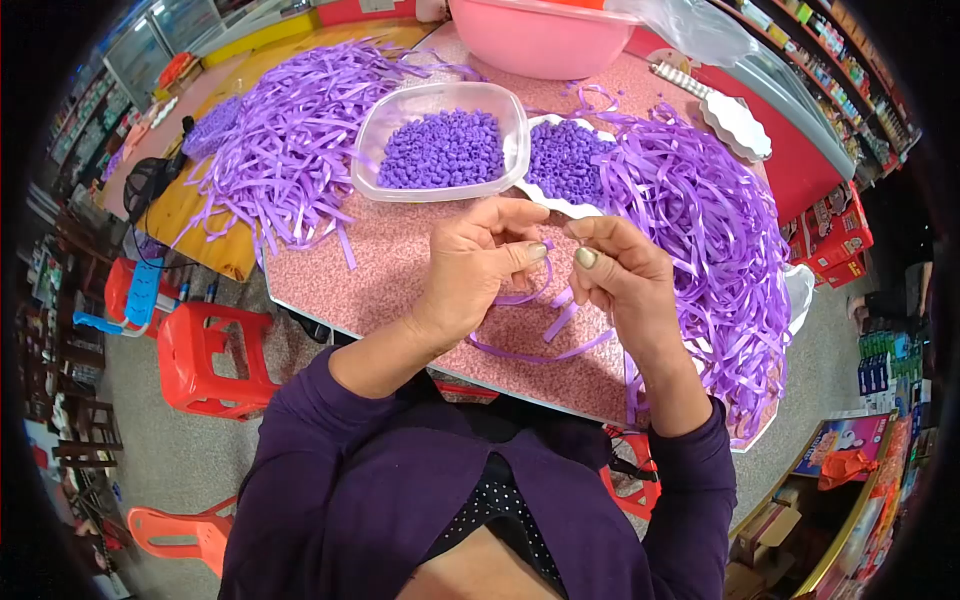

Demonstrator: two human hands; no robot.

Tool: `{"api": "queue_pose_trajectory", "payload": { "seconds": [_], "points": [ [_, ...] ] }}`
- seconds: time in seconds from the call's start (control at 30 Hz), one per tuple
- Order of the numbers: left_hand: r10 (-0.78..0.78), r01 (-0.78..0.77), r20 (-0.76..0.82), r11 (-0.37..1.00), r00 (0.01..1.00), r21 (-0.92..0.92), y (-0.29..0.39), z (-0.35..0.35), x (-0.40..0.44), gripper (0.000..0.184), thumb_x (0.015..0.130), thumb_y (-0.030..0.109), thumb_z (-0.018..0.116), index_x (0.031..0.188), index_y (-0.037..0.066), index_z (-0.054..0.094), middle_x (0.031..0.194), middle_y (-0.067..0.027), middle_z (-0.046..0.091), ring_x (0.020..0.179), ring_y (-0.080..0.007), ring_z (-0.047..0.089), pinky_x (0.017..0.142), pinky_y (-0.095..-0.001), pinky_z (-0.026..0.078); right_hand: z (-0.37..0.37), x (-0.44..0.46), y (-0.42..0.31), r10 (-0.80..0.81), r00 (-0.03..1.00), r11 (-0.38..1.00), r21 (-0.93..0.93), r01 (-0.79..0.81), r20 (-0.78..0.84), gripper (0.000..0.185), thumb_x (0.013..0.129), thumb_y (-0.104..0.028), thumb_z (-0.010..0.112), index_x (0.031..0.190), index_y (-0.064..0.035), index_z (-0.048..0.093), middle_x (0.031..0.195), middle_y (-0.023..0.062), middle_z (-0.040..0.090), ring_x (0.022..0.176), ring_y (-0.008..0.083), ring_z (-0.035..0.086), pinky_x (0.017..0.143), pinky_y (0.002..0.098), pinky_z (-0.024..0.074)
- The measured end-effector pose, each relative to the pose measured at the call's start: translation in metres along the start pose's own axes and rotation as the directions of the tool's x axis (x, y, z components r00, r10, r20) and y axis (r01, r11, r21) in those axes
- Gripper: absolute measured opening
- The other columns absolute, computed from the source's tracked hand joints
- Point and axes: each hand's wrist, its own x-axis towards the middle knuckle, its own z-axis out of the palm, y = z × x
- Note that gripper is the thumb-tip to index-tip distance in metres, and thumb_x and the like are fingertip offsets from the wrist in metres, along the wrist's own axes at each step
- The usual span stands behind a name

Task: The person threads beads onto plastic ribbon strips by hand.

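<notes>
Over the front of the pink table, both hands are raised close together with fingertips nearly meeting. My left hand (470, 262) is closed, thumb and forefinger pinching a thin purple ribbon (546, 275) that curls down in a loop. A small purple bit shows at its fingertips, too small to tell apart. My right hand (628, 282) is also closed in a pinch; what lies between its fingertips is hidden. Ribbon strands lie on the tabletop below the hands. Just beyond stand a clear plastic tub (365, 125) of purple beads (445, 150) and a white tray (575, 208) with more beads.
Heaps of purple ribbon lie left (300, 130) and right (705, 220) on the table (350, 290). A pink basin (545, 40) stands at the back. Red stools (210, 355) stand on the floor at left; stocked shelves line both sides.
</notes>
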Motion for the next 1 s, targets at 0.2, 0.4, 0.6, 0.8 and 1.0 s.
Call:
{"api": "queue_pose_trajectory", "payload": {
  "seconds": [0.2,0.4,0.6,0.8,1.0],
  "points": [
    [0.046,-0.047,0.06,0.999,0.997,0.007,-0.005,0.014,-0.003,0.026,0.087,-0.005,0.066,0.113,-0.001,0.063,0.092,-0.0038,0.063,0.073,-0.0069,0.059,0.062,-0.0208,0.049,-0.001,0.0,0.016,-0.056,0.998,0.983,-0.174,0.053,-0.012,0.006,0.093,0.002,0.058,0.098,0.0014,0.061,0.077,-0.0009,0.057,0.062,0.0054,0.048,0.055,0.0216,0.0394],
    [-0.218,0.214,0.081,0.975,0.973,0.061,-0.008,0.004,-0.001,0.017,0.089,0.002,0.068,0.105,-0.002,0.067,0.084,-0.0036,0.065,0.07,-0.0072,0.06,0.061,-0.0215,0.049,-0.004,-0.001,0.015,-0.139,0.99,0.962,-0.24,0.134,-0.006,0.004,0.091,0.002,0.061,0.094,0.0006,0.062,0.075,-0.002,0.056,0.063,0.0053,0.048,0.056,0.0223,0.0395],
    [-0.231,0.233,0.035,0.97,0.972,-0.067,0.006,-0.001,0.002,0.009,0.088,0.005,0.069,0.093,-0.002,0.069,0.073,-0.0017,0.063,0.057,-0.0056,0.054,0.051,-0.0198,0.042,-0.012,0.002,0.004,-0.304,0.953,0.86,-0.433,0.271,-0.007,0.006,0.089,0.004,0.064,0.095,0.0014,0.064,0.078,-0.001,0.059,0.068,0.0066,0.05,0.061,0.0223,0.0428],
    [-0.199,0.201,0.055,0.978,0.979,-0.053,0.01,-0.007,0.003,0.011,0.088,0.005,0.068,0.095,-0.004,0.069,0.071,-0.0015,0.061,0.053,-0.0054,0.051,0.048,-0.0197,0.039,-0.021,-0.001,-0.017,-0.186,0.973,0.788,-0.571,0.232,0.138,0.008,0.094,-0.005,0.063,0.095,0.002,0.062,0.079,-0.002,0.058,0.072,0.0061,0.049,0.064,0.022,0.0409],
    [-0.206,0.204,0.051,0.978,0.977,0.047,0.017,-0.006,-0.001,0.012,0.09,0.0,0.065,0.101,-0.005,0.066,0.08,-0.0037,0.062,0.061,-0.0062,0.052,0.053,-0.0198,0.041,-0.024,0.002,-0.013,0.006,0.988,0.886,-0.459,0.066,0.153,0.01,0.096,-0.01,0.061,0.095,-0.0013,0.064,0.078,-0.0026,0.058,0.069,0.0058,0.05,0.06,0.0223,0.0408]
  ]
}}
